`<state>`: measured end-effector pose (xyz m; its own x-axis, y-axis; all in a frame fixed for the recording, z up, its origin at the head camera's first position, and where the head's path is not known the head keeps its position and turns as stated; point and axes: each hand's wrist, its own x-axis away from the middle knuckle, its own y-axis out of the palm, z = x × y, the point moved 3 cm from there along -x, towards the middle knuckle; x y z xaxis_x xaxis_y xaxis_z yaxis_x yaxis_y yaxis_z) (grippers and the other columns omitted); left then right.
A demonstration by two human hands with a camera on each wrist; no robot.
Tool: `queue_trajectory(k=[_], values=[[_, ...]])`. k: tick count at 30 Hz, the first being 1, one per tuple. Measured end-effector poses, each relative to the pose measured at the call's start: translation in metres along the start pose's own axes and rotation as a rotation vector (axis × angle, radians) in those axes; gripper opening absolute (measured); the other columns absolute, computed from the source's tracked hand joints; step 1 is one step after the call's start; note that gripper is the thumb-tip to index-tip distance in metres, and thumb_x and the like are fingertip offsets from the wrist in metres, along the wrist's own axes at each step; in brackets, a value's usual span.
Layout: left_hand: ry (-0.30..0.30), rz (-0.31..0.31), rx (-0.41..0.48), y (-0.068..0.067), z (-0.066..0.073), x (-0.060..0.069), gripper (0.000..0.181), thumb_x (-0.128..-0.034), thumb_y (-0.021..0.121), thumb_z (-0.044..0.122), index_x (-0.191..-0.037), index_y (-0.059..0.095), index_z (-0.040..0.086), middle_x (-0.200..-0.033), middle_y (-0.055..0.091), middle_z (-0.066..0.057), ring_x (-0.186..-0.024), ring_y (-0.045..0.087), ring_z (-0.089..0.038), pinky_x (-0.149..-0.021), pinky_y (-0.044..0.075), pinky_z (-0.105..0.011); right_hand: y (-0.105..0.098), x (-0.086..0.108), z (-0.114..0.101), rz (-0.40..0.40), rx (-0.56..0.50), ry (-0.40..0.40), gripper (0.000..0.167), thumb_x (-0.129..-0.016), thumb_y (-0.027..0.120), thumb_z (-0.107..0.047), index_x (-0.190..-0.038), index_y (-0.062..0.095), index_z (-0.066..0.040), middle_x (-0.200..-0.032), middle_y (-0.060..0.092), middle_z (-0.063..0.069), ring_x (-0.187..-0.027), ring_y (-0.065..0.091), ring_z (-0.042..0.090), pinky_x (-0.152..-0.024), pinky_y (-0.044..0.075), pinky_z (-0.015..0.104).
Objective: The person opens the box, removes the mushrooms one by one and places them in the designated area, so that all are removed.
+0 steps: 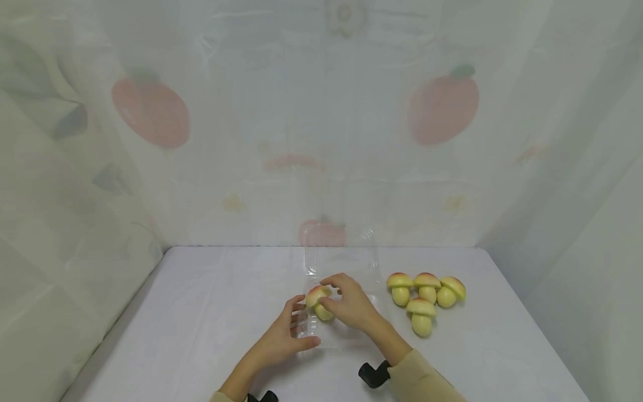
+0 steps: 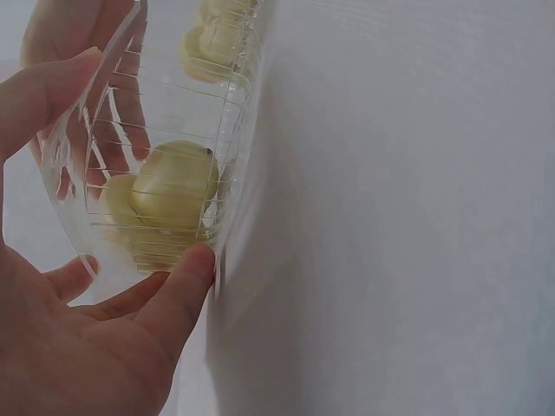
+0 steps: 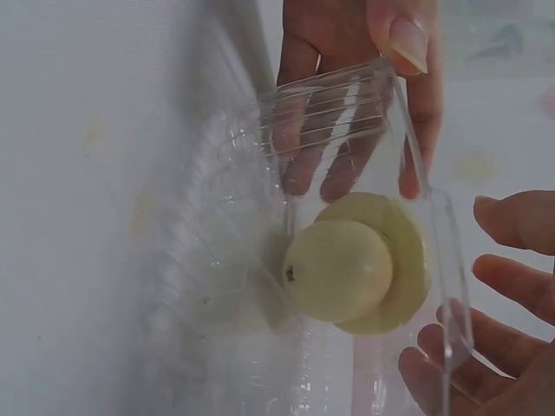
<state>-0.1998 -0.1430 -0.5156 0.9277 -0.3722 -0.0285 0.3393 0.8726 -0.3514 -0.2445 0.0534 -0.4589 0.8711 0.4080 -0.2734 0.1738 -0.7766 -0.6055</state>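
A clear plastic clamshell box (image 1: 344, 336) lies at the table's middle, its lid (image 1: 341, 262) raised behind. Inside its left part sits a yellow toy mushroom (image 1: 324, 314) with a red-tinged cap, its pale stem (image 3: 336, 269) seen through the wall in the right wrist view. My left hand (image 1: 278, 338) grips the box's near left corner, thumb along the front wall, fingers at the left side. Over the box, my right hand (image 1: 351, 304) has thumb and fingers spread beside the mushroom. In the wrist views its fingers (image 3: 499, 334) are apart from the mushroom.
To the right of the box, several similar toy mushrooms (image 1: 427, 287) stand on the white table (image 1: 211, 301), one of them (image 1: 422, 317) closer to me. Pale curtains (image 1: 241, 123) with fruit prints hang behind and at both sides. Black wrist devices (image 1: 374, 375) sit by both sleeves.
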Motion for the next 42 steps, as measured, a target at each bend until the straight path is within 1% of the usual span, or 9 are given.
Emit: queue_trajectory(k=[3, 9, 12, 17, 22, 27, 34, 42], values=[[0.006, 0.006, 0.006, 0.000, 0.002, -0.001, 0.100, -0.0830, 0.087, 0.027, -0.157, 0.021, 0.008, -0.150, 0.036, -0.022, -0.136, 0.044, -0.045, -0.110, 0.044, -0.051, 0.004, -0.001, 0.003, -0.008, 0.009, 0.024, 0.040, -0.091, 0.073, -0.021, -0.125, 0.067, -0.002, -0.124, 0.065, 0.010, -0.118, 0.061, 0.032, -0.096, 0.054, 0.049], [0.003, 0.007, 0.014, 0.000, 0.003, -0.001, 0.100, -0.0829, 0.087, 0.025, -0.157, 0.022, 0.009, -0.151, 0.037, -0.022, -0.136, 0.044, -0.044, -0.110, 0.044, -0.050, 0.009, -0.003, 0.009, -0.016, -0.029, 0.094, 0.042, -0.090, 0.074, -0.023, -0.126, 0.066, -0.004, -0.124, 0.064, 0.009, -0.117, 0.060, 0.029, -0.097, 0.053, 0.048], [0.001, 0.006, 0.011, 0.000, 0.003, -0.002, 0.100, -0.0829, 0.087, 0.025, -0.157, 0.022, 0.009, -0.151, 0.037, -0.022, -0.137, 0.044, -0.044, -0.110, 0.044, -0.050, 0.011, -0.003, 0.011, -0.016, -0.035, 0.105, 0.042, -0.090, 0.075, -0.023, -0.126, 0.066, -0.004, -0.124, 0.063, 0.009, -0.116, 0.060, 0.028, -0.096, 0.054, 0.048], [-0.007, 0.000, 0.005, 0.000, 0.002, -0.002, 0.100, -0.0836, 0.086, 0.027, -0.158, 0.021, 0.010, -0.152, 0.036, -0.022, -0.137, 0.043, -0.045, -0.110, 0.044, -0.051, 0.014, -0.005, 0.013, -0.018, -0.030, 0.108, 0.040, -0.089, 0.077, -0.020, -0.124, 0.067, -0.003, -0.122, 0.063, 0.010, -0.112, 0.060, 0.026, -0.091, 0.056, 0.045], [-0.015, -0.021, -0.015, 0.001, 0.000, -0.002, 0.101, -0.0852, 0.085, 0.030, -0.158, 0.018, 0.010, -0.152, 0.034, -0.022, -0.138, 0.042, -0.045, -0.111, 0.043, -0.051, 0.019, -0.006, 0.014, -0.026, -0.001, 0.112, 0.039, -0.087, 0.081, -0.017, -0.121, 0.066, -0.003, -0.115, 0.063, 0.009, -0.105, 0.061, 0.023, -0.089, 0.057, 0.041], [-0.013, -0.031, -0.012, 0.001, 0.000, -0.001, 0.102, -0.0861, 0.084, 0.029, -0.159, 0.016, 0.008, -0.152, 0.034, -0.022, -0.138, 0.041, -0.045, -0.111, 0.043, -0.051, 0.020, -0.006, 0.014, -0.027, 0.013, 0.090, 0.040, -0.085, 0.083, -0.017, -0.118, 0.067, -0.001, -0.111, 0.063, 0.010, -0.101, 0.061, 0.022, -0.087, 0.057, 0.040], [-0.022, -0.025, -0.010, 0.001, -0.003, -0.001, 0.102, -0.0854, 0.085, 0.031, -0.159, 0.017, 0.010, -0.153, 0.033, -0.021, -0.139, 0.040, -0.045, -0.112, 0.042, -0.052, 0.020, -0.003, 0.014, -0.016, 0.028, 0.087, 0.042, -0.084, 0.083, -0.022, -0.119, 0.069, -0.003, -0.109, 0.061, 0.008, -0.098, 0.060, 0.020, -0.086, 0.056, 0.037], [-0.027, -0.015, -0.012, -0.001, -0.003, 0.000, 0.103, -0.0844, 0.085, 0.031, -0.159, 0.017, 0.010, -0.153, 0.032, -0.024, -0.139, 0.040, -0.045, -0.112, 0.042, -0.052, 0.011, 0.004, 0.009, 0.009, 0.028, 0.073, 0.042, -0.083, 0.082, -0.028, -0.116, 0.070, -0.006, -0.107, 0.061, 0.006, -0.097, 0.060, 0.020, -0.085, 0.055, 0.035]])
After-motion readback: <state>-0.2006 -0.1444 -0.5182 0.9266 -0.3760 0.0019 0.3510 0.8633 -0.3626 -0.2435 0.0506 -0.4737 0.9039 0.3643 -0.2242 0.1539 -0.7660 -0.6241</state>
